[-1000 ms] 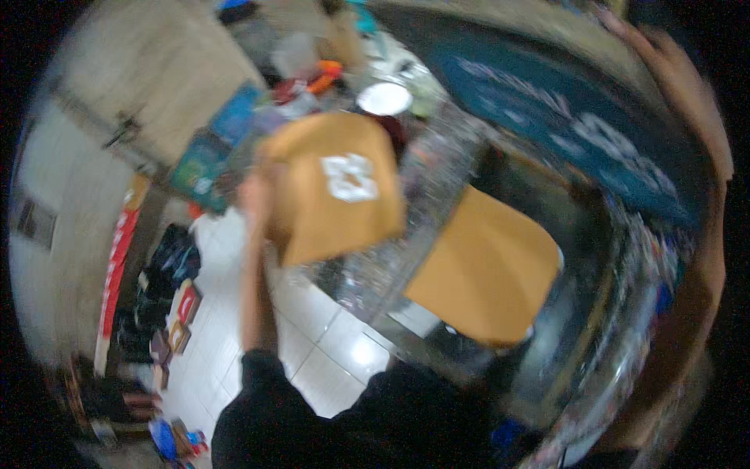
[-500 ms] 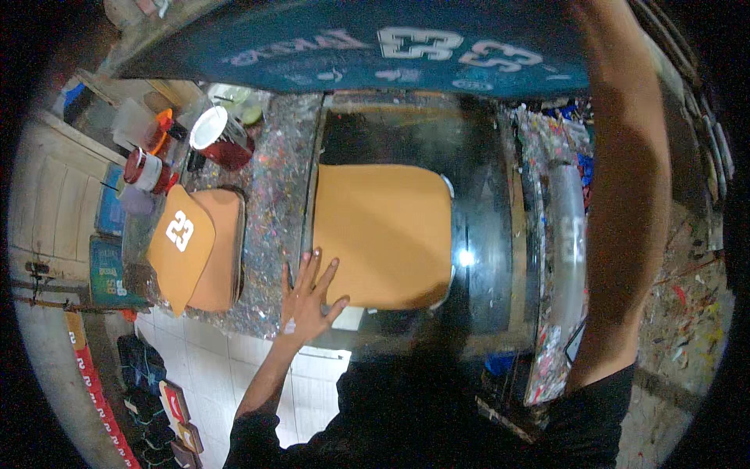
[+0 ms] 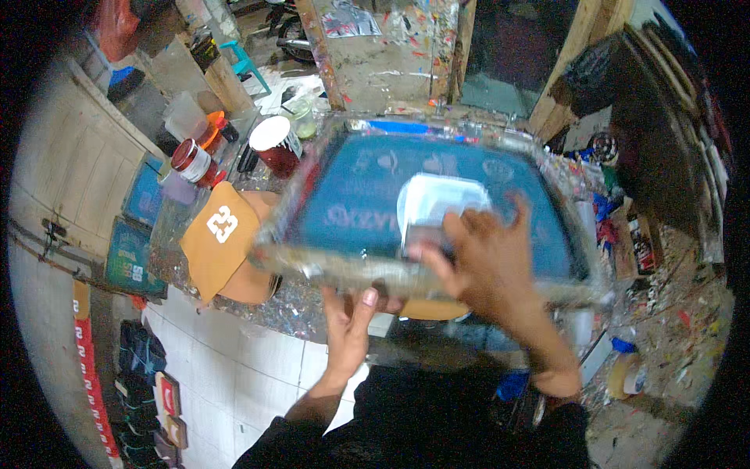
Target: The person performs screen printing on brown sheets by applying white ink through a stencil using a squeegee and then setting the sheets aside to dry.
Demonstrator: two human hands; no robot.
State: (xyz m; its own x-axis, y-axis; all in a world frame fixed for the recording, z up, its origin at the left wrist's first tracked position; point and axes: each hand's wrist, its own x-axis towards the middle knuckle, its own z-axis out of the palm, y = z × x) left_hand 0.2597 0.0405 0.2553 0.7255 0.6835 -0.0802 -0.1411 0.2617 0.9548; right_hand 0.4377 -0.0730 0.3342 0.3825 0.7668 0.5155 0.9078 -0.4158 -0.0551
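A screen printing frame (image 3: 308, 267) with teal mesh is lowered over the work table, its near edge somewhat raised. My left hand (image 3: 348, 328) grips that near edge from below, thumb up against the front. White ink (image 3: 441, 191) lies in a patch on the mesh. My right hand (image 3: 492, 258), blurred by motion, is closed on a squeegee (image 3: 430, 237) at the near side of the ink. A tan flat piece (image 3: 433, 310) shows under the frame's near edge; the rest of it is hidden.
Left of the frame, a tan piece with white print (image 3: 211, 250) lies over other tan pieces (image 3: 254, 283). Behind them stand a white-and-red tub (image 3: 275, 144), a red jar (image 3: 194, 160) and a pale green cup (image 3: 301, 121). A yellowish bottle (image 3: 625, 377) is at the lower right.
The screen frame has come down over the tan piece. My left hand has moved from the tan piece to the frame's edge; my right hand, earlier raised out of view, now works a squeegee on the mesh.
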